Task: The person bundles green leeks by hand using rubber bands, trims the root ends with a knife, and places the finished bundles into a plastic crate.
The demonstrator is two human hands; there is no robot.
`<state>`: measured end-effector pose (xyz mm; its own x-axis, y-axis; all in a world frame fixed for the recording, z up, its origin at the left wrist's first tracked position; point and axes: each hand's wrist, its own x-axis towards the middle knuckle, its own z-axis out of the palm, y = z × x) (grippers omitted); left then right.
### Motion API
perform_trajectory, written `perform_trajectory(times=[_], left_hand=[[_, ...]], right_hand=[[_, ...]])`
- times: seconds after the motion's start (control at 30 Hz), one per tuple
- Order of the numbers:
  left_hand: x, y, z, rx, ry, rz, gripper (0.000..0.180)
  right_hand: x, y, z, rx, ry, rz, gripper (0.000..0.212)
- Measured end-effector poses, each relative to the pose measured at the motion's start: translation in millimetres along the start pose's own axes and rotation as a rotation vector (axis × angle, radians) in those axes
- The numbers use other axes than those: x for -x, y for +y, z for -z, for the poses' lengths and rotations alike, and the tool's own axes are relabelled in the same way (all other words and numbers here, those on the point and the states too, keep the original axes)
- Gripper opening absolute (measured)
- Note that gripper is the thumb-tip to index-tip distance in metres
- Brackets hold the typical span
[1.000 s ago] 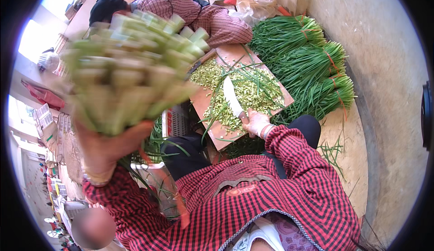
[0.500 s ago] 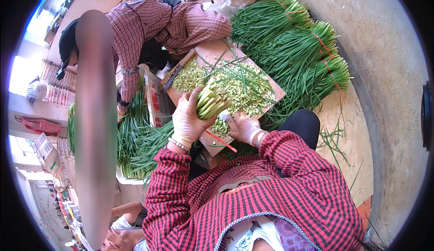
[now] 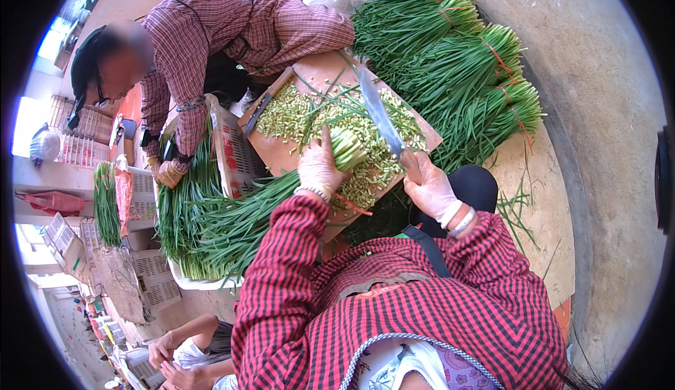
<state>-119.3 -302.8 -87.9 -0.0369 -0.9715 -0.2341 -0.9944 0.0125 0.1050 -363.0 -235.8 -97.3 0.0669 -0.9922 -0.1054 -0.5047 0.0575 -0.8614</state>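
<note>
My gloved left hand (image 3: 322, 169) is wrapped round a bunch of garlic chives (image 3: 347, 149), whose pale cut ends point right over the wooden board (image 3: 273, 152). Its long green leaves trail left into a white crate. To the right, my gloved right hand (image 3: 427, 186) grips a knife (image 3: 378, 112) by its wooden handle. The broad blade points up and away, above the board and apart from the bunch. Short chopped stems (image 3: 285, 112) cover much of the board, with a few loose leaves among them. A second knife (image 3: 257, 114) lies along the board's left edge.
Tied bundles of chives (image 3: 450, 74) are heaped at the far right beside the wall. On the left stands the plastic crate (image 3: 226, 137) of chives, with a co-worker's gloved hands (image 3: 169, 172) in it. Another person's hands (image 3: 172, 362) show at lower left.
My right hand has moved right, and the knife now shows plainly, raised. My left hand has shifted right and nearer with the bunch. The co-worker's hands have moved left in the crate.
</note>
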Motion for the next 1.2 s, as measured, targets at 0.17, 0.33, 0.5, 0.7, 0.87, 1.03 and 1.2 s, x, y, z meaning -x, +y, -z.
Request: perform_trajectory(times=[0.17,0.33,0.5,0.7,0.87,1.03,1.2], left_hand=[[-13.9,5.5,-7.9,-0.011,0.037,-0.034,0.128],[-18.6,15.9,-6.9,0.054,-0.078,0.050,0.140],[-24.1,17.8,-0.7,0.038,-0.189,0.110,0.131],[-27.2,13.3,0.8,0.059,-0.240,0.066,0.068],[-24.9,15.0,-9.1,0.031,-0.167,0.035,0.067],[-28.1,12.3,-10.4,0.073,-0.143,0.029,0.063],[-33.7,11.3,-8.9,0.052,-0.155,0.026,0.064]], right_hand=[[32.6,-17.8,11.2,0.131,-0.008,0.092,0.041],[34.4,-33.2,4.7,0.241,-0.054,0.180,0.048],[25.3,-21.6,-7.1,0.379,-0.163,0.111,0.042],[9.0,-46.2,10.0,0.549,-0.370,-0.020,0.032],[-27.3,-53.2,7.1,0.652,-0.487,-0.019,0.032],[-45.7,-32.1,-17.9,0.623,-0.537,-0.009,0.035],[-55.6,-37.4,-20.7,0.592,-0.567,-0.064,0.037]])
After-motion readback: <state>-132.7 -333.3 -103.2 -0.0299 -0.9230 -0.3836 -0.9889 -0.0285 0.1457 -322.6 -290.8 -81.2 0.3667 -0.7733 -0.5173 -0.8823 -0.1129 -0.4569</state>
